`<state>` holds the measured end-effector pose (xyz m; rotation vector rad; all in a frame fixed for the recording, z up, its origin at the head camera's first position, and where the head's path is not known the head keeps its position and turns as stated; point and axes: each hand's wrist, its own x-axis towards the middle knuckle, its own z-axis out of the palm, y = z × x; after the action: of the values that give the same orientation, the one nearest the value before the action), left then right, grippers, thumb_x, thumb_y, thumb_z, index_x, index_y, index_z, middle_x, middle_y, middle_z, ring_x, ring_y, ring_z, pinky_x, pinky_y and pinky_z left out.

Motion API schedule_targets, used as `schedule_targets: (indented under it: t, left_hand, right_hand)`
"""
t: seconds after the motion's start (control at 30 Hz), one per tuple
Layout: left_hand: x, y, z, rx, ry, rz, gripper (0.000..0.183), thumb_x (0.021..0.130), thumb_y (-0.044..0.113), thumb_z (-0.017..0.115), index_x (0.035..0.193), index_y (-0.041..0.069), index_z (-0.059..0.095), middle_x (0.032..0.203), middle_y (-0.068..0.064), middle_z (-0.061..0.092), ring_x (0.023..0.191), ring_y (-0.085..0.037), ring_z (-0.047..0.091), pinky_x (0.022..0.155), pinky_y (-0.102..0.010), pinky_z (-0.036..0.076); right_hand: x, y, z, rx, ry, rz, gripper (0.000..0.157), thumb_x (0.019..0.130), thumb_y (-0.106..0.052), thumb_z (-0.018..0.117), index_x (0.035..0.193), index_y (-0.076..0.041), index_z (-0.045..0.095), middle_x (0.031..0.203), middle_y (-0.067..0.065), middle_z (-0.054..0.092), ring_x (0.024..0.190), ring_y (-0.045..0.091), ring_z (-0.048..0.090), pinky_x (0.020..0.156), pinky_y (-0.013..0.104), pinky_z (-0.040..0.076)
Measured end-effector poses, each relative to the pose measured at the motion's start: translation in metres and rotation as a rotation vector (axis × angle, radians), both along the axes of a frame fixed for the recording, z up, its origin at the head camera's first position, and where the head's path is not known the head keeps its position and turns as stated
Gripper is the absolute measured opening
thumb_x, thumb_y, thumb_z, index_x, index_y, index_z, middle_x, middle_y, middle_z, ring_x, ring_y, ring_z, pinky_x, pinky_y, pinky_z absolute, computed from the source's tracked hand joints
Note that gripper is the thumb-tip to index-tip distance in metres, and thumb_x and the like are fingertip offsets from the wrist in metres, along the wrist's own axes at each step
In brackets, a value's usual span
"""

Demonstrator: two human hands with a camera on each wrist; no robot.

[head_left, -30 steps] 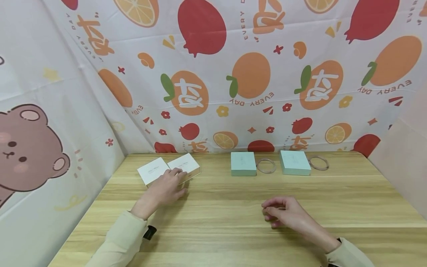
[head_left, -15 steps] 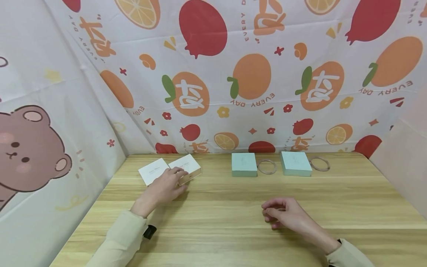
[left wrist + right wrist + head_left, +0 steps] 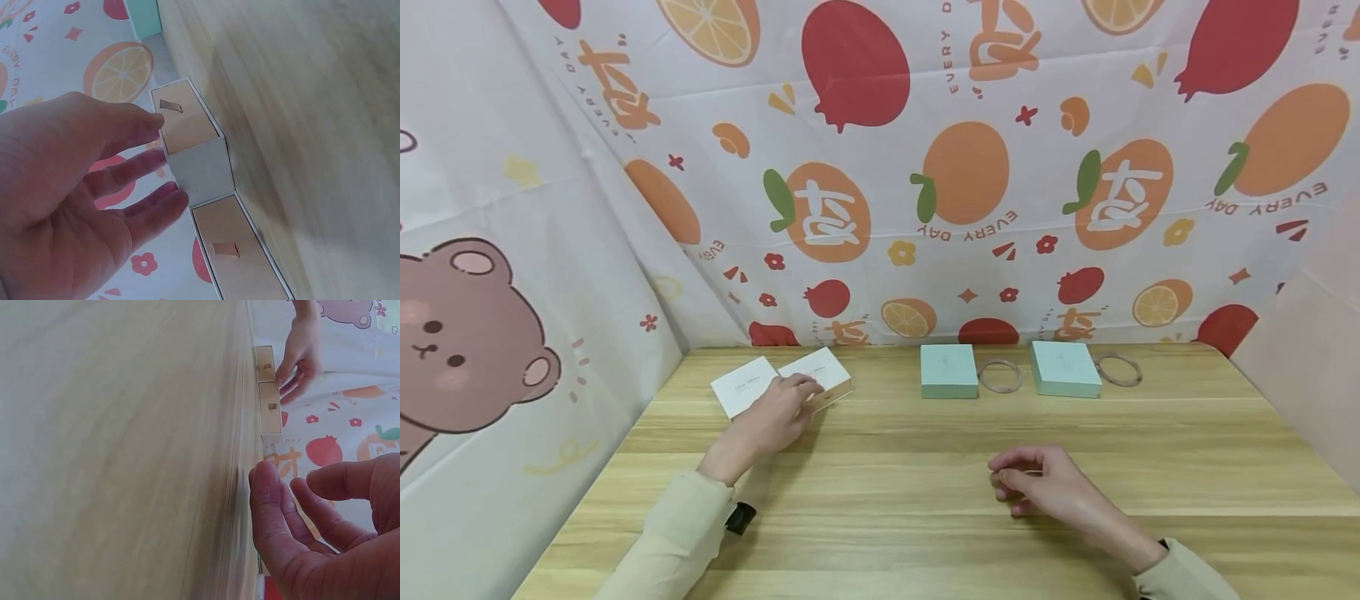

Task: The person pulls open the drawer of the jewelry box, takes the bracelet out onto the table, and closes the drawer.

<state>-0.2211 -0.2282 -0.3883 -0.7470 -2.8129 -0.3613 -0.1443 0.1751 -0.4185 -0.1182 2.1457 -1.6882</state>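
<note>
My left hand (image 3: 775, 412) reaches over the right-hand one of two white drawer boxes at the table's back left. The fingers lie over the top of this box (image 3: 818, 367); the thumb hangs before its front. In the left wrist view, my thumb tip is near the top front edge, beside the ribbon pull tab (image 3: 171, 106) on the peach-coloured drawer front. Directly beside it stands the other white drawer box (image 3: 743, 385), partly covered by the hand. My right hand (image 3: 1048, 483), fingers loosely bent, hovers over the table's middle right and holds nothing.
Two mint-green boxes (image 3: 949, 371) stand along the back of the wooden table (image 3: 880, 517). A thin bangle (image 3: 1002, 391) lies right of the first, another bangle (image 3: 1122, 384) right of the second. A fruit-print cloth (image 3: 880, 275) hangs behind the table.
My left thumb has drawn in closer to the front of the right-hand white box. The boxes and bangles have kept their places, and my right hand has stayed still.
</note>
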Motion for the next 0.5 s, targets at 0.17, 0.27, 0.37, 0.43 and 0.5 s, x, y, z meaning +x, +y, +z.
schedule_targets:
  t: [0.17,0.27,0.37,0.43,0.5]
  left_hand:
    - [-0.0045,0.0016,0.0006,0.022,0.055,-0.029,0.025,0.082,-0.014,0.067,0.104,-0.006,0.074,0.108,-0.022,0.073,0.098,-0.037,0.071,0.089,-0.051,0.058]
    - [-0.0055,0.0026,0.0019,0.023,0.068,-0.019,0.025,0.08,-0.017,0.065,0.1,-0.005,0.075,0.103,-0.02,0.074,0.091,-0.034,0.072,0.081,-0.047,0.06]
    - [-0.0061,0.0042,0.0022,0.027,0.07,-0.002,0.026,0.079,-0.017,0.065,0.099,-0.005,0.075,0.099,-0.018,0.074,0.088,-0.031,0.073,0.078,-0.044,0.061]
    - [-0.0063,0.0063,0.0013,0.031,0.078,0.001,0.025,0.079,-0.017,0.065,0.098,-0.004,0.075,0.098,-0.017,0.075,0.088,-0.031,0.073,0.078,-0.044,0.06]
    - [-0.0066,0.01,-0.0001,0.036,0.092,-0.018,0.024,0.079,-0.016,0.066,0.097,-0.004,0.076,0.097,-0.017,0.075,0.089,-0.031,0.073,0.08,-0.045,0.06]
  right_hand:
    - [0.0,0.0003,0.0003,0.0,0.003,0.008,0.03,0.1,-0.014,0.065,0.122,0.005,0.066,0.107,0.013,0.071,0.09,0.019,0.069,0.073,0.034,0.062]
    - [-0.0001,0.0006,0.0002,-0.001,0.003,0.011,0.03,0.1,-0.015,0.064,0.123,0.005,0.066,0.108,0.013,0.071,0.091,0.019,0.069,0.073,0.034,0.062]
    - [0.0001,0.001,0.0001,0.001,0.0,0.008,0.03,0.1,-0.014,0.064,0.123,0.005,0.066,0.108,0.013,0.071,0.091,0.019,0.069,0.073,0.034,0.062]
    - [0.0004,0.0012,0.0,0.005,0.0,0.006,0.029,0.1,-0.014,0.064,0.123,0.004,0.066,0.108,0.013,0.071,0.09,0.019,0.069,0.073,0.034,0.062]
    - [0.0007,0.0012,0.0,0.007,0.002,0.005,0.029,0.1,-0.014,0.064,0.123,0.004,0.066,0.108,0.013,0.071,0.09,0.019,0.069,0.073,0.034,0.062]
